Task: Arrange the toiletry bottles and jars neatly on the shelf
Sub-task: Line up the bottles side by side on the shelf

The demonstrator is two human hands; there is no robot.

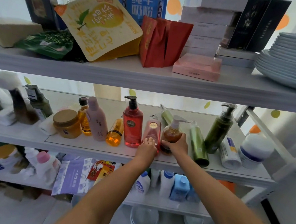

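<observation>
On the middle shelf [89, 148], near its front edge and right of centre, the left hand [147, 146] rests fairly straight fingers against the lower front of a pink bottle [152, 129] without closing around it. Just to the right, the right hand [176, 144] wraps fingers and thumb around the lower body of an amber pump bottle [172, 133], which stands upright and close beside the pink one. Left of the pink bottle stands a tall red pump bottle [132, 126], then a small orange bottle [115, 134], a mauve bottle [96, 119] and a gold-lidded jar [67, 123]. To the right, a green tube [198, 144] leans beside a dark green pump bottle [218, 131].
</observation>
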